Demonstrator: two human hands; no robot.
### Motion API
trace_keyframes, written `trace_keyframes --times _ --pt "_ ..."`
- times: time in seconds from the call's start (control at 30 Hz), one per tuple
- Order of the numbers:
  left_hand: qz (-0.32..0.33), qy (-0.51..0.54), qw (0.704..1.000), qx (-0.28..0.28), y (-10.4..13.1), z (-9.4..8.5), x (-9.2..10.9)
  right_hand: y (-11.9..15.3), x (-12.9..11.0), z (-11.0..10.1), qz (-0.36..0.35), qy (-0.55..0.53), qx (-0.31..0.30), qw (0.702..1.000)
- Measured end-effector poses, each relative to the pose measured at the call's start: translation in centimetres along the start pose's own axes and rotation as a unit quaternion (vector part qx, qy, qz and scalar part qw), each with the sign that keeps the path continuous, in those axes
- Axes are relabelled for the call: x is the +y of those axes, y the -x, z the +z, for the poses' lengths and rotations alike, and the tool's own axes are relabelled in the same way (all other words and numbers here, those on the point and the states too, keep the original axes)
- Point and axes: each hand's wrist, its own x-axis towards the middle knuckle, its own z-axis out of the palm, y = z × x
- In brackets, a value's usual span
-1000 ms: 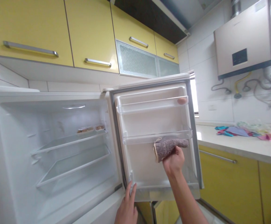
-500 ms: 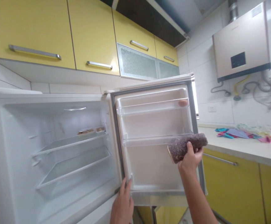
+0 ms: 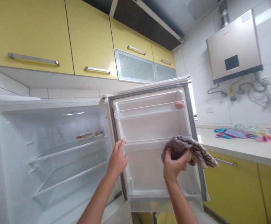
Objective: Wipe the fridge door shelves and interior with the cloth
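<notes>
In the head view, the right hand [image 3: 174,166] grips a bunched grey cloth [image 3: 188,150] in closed fingers, held against the middle shelf [image 3: 144,143] of the open fridge door [image 3: 154,140]. The left hand [image 3: 117,160] rests with loosely curled fingers on the door's left edge, beside the shelf's left end.

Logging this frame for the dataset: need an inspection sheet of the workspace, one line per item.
Surface: open fridge, glass shelves mostly bare; door swung wide.
Job's things: grey cloth, bunched, in front of the middle door shelf.
Clutter: small trays on the upper shelf; egg-like item in the top door bin; coloured scraps on the counter.
Hands: left hand on the door's inner edge; right hand grips the cloth.
Cables: hoses under the water heater.
Surroundings: yellow cabinets, white tiles.
</notes>
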Motion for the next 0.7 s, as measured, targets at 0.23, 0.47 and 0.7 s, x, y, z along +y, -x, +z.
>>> trace_keyframes --times 0.23,0.47,0.7 --pt "0.049 0.026 0.997 -0.045 -0.4 -1.0 -1.0 7.8 0.1 3.0 -0.138 -0.013 -0.327 0.935" --pt "0.056 0.002 0.996 -0.072 -0.8 -1.4 -1.1 7.4 0.0 3.1 -0.012 -0.1 -0.381 0.919" --pt "0.074 0.023 0.996 -0.038 -1.0 -0.6 -1.9 -2.4 3.3 0.6 -0.067 -0.027 -0.264 0.962"
